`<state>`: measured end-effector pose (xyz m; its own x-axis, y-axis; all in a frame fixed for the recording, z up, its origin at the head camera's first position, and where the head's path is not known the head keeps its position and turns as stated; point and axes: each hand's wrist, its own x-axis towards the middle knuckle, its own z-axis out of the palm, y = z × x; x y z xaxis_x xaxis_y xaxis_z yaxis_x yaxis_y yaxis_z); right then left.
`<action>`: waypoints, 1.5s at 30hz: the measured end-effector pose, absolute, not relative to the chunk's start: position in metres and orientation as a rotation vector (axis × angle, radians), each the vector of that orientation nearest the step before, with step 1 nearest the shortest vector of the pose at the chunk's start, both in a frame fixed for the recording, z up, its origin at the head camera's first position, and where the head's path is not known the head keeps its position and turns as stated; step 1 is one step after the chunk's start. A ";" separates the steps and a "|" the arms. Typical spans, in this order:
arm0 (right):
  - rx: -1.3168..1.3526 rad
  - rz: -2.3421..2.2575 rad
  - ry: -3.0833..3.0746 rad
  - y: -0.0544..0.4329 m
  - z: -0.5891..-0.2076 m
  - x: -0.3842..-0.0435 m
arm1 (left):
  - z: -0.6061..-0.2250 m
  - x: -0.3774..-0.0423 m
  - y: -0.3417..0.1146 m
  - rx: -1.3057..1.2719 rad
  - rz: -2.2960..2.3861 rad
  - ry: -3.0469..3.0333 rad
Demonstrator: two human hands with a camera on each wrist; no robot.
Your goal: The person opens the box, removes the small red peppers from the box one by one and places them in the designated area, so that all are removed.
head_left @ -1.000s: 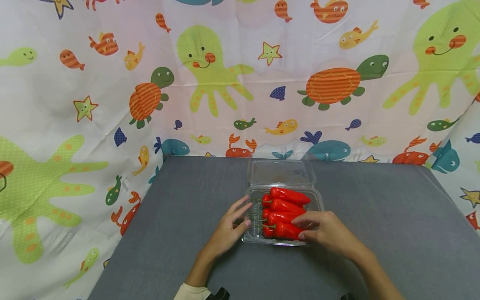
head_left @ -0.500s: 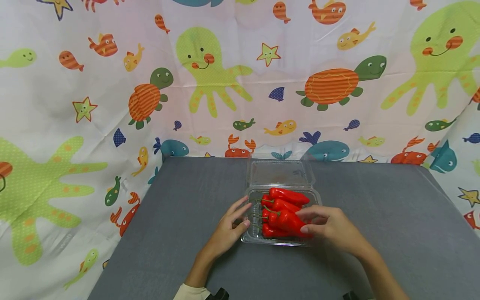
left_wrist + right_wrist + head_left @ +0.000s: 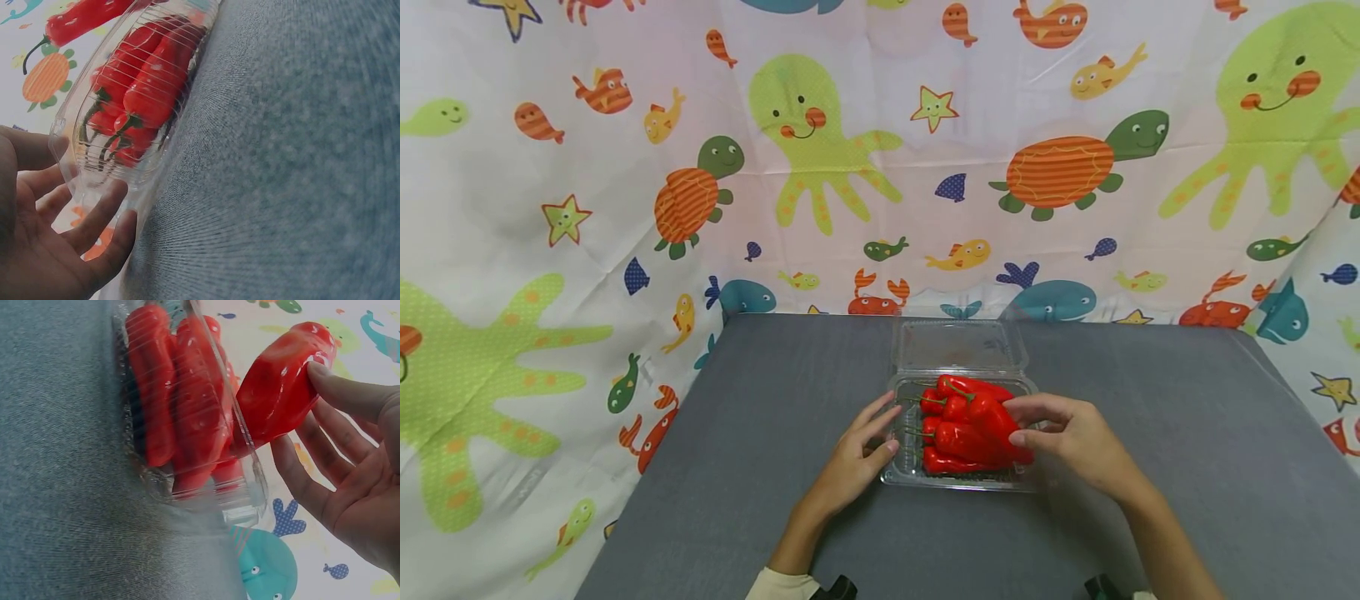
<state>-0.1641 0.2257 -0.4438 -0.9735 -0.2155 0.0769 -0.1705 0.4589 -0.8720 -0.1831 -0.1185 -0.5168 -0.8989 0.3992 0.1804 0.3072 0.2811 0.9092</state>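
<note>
My right hand [image 3: 1071, 437] pinches a red pepper [image 3: 281, 384] between thumb and fingers. In the right wrist view that pepper stands above the rim of the clear plastic container [image 3: 958, 482]; its green stem tilts up and to the left in the head view. Several more red peppers [image 3: 955, 461] lie side by side in the container, stems to the left. My left hand [image 3: 857, 454] is at the container's left side, fingers spread and fairly straight. From the left wrist view, its fingertips [image 3: 115, 190] touch or nearly touch the plastic wall.
The container's hinged clear lid [image 3: 958, 343] lies folded back on the far side. Underneath is a grey cloth-covered table [image 3: 805, 358]. A curtain [image 3: 880, 150] printed with sea animals hangs behind the table and along its sides.
My right hand has lifted the pepper off the near side of the pile and tilted it, stem end swinging up and away. The left hand stays at the container's side.
</note>
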 end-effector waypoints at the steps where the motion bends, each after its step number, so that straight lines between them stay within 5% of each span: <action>1: -0.353 -1.583 2.647 0.227 -0.443 -0.164 | -0.517 -0.183 -0.119 0.678 1.705 2.448; 21: -0.285 -1.945 2.666 0.245 -0.444 -0.175 | -0.518 -0.185 -0.118 0.677 1.701 2.431; 45: 0.119 -2.239 2.392 0.280 -0.467 -0.189 | -0.517 -0.183 -0.119 0.690 1.712 2.430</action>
<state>-0.1892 0.2804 -0.4675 -0.9880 0.1462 0.0505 -0.0407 0.0692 -0.9968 -0.1825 -0.1189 -0.5168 -0.8938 0.4099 0.1817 0.3090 0.2697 0.9120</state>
